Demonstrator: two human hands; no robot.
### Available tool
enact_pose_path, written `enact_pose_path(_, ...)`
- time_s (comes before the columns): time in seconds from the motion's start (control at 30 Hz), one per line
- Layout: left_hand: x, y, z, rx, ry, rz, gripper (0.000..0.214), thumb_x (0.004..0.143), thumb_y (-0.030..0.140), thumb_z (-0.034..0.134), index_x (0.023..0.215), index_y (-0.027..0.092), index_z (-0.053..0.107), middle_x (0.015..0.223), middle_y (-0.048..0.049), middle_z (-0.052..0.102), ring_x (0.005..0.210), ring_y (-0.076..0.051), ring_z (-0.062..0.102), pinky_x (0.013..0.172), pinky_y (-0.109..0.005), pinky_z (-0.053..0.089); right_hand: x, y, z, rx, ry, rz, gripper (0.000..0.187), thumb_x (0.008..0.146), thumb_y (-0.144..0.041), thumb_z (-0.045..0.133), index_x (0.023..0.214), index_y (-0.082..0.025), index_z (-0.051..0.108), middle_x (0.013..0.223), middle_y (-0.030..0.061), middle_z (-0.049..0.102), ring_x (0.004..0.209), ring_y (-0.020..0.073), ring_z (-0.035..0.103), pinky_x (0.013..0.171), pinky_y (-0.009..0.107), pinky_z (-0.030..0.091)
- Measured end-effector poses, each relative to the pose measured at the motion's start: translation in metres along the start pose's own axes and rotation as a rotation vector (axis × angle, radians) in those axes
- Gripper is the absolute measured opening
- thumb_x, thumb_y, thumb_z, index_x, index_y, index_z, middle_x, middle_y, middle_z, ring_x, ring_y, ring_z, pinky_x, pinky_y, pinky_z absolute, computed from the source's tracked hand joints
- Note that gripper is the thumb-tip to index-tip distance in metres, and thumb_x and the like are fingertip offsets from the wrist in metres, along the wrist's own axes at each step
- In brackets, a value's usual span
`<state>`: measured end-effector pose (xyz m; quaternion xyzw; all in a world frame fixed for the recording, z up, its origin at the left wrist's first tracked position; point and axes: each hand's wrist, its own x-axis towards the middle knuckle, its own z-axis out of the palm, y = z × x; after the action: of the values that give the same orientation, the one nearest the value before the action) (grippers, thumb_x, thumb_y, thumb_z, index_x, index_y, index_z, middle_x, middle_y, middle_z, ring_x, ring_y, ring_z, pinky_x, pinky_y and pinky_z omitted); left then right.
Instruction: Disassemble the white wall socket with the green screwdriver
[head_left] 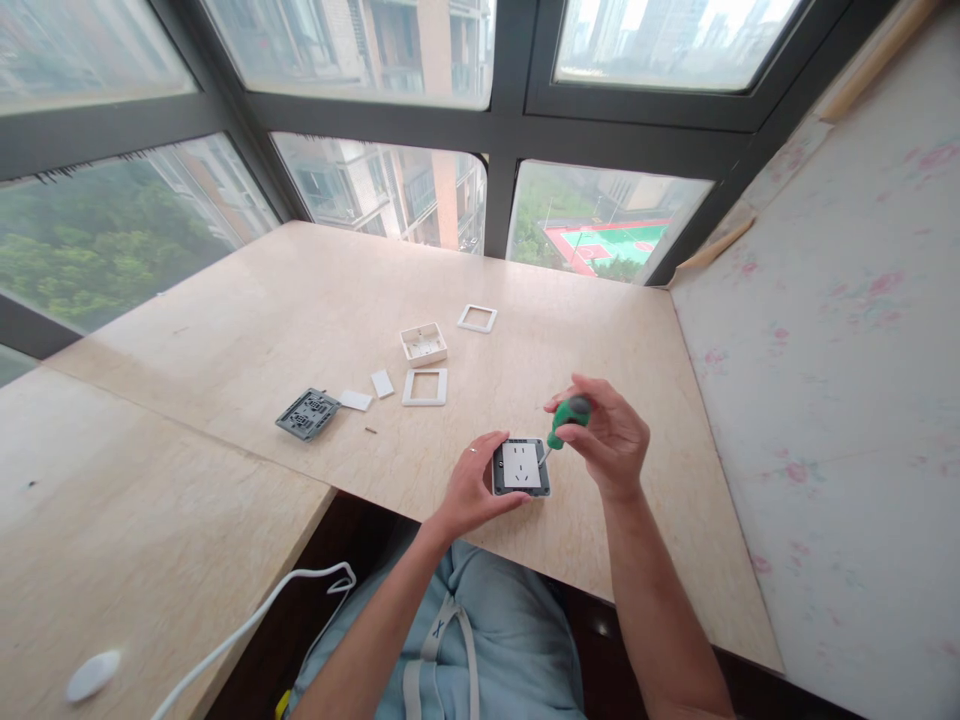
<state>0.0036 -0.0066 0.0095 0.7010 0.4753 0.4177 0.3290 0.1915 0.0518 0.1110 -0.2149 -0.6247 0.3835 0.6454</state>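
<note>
nearer white frame at ten o'clock from the white-faced socket on the table, left hand at nine o'clock, fingers half spread, holding the socket's edges, green screwdriver with tip at three o'clock side, right hand at two o'clock, fingers bent around the handle

Two frames, two panels, one each of screwdriver, socket, grey plate, open box

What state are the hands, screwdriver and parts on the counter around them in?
Left hand: gripping socket
Right hand: holding screwdriver
Screwdriver: tilted, tip down at socket
Socket: face up, grey surround exposed
White box: open side up
Near frame: flat
Far frame: flat
Left plate: flat
Right plate: flat
Grey module: unheld
</note>
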Motion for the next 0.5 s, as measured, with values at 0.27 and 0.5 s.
enact_pose_path(0.27,0.0,0.0033,-0.0013,0.028,-0.01,-0.002,0.082,0.077,0.051,0.082,0.145,0.024,0.045,0.145,-0.015,0.052,0.137,-0.034,0.048,0.114,-0.055,0.041,-0.0051,-0.0114,-0.01,-0.011,-0.148,0.067,0.045,0.096,-0.043,0.059,0.139,-0.028,0.058,0.099,0.0056,0.063,0.081,0.0184,0.061,0.064,0.033,0.052)
enact_pose_path(0.5,-0.0003,0.0024,-0.0011,0.037,-0.014,-0.003,0.082,0.078,0.052,0.081,0.145,0.024,0.045,0.147,-0.0152,0.05,0.139,-0.034,0.046,0.115,-0.056,0.039,-0.0076,-0.0041,-0.0094,-0.319,-0.117,-0.047,0.073,0.079,-0.017,0.081,0.145,-0.035,0.053,0.102,0.0037,0.06,0.089,0.0181,0.059,0.078,0.036,0.054)
